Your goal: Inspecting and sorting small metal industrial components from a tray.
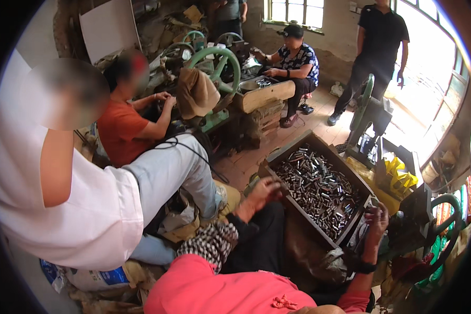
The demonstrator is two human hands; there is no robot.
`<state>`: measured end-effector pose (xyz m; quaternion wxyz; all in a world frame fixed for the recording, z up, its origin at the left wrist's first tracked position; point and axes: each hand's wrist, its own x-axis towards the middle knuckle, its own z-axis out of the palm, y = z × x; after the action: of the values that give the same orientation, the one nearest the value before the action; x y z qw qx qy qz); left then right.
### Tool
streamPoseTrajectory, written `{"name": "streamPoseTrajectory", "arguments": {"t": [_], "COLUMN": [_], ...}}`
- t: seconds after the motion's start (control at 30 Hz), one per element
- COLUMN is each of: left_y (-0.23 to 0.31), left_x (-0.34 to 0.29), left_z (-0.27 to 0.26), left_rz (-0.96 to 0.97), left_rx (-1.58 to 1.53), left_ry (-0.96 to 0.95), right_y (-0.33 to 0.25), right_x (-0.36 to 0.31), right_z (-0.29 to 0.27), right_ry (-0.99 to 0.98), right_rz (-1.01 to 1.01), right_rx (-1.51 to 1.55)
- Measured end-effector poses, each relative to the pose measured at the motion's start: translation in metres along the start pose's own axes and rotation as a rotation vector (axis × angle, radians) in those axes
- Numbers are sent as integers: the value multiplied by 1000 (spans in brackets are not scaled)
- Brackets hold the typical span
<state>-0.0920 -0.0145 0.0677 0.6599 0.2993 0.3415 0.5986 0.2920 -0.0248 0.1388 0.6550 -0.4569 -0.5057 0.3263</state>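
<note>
2 hands at the parts box.
Left hand curls, pinching small metal pieces at the wooden box edge; right hand grips its corner.

The right hand reaches past the far rim of the wooden tray, so its fingertips are hidden and its grip cannot be told. The small metal pieces are too tiny to identify. The left hand curls at the tray's edge, hiding whatever it holds.
</note>
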Motion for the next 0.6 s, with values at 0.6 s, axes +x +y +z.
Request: {"name": "streamPoseTrajectory", "arguments": {"t": [0.6], "left_y": [-66], "left_x": [-37], "left_z": [-1], "left_rz": [-159], "left_rx": [-23], "left_ry": [-112], "right_y": [150], "right_x": [-191], "right_z": [-35], "right_ry": [-166], "right_rz": [714], "right_rx": [-11]}}
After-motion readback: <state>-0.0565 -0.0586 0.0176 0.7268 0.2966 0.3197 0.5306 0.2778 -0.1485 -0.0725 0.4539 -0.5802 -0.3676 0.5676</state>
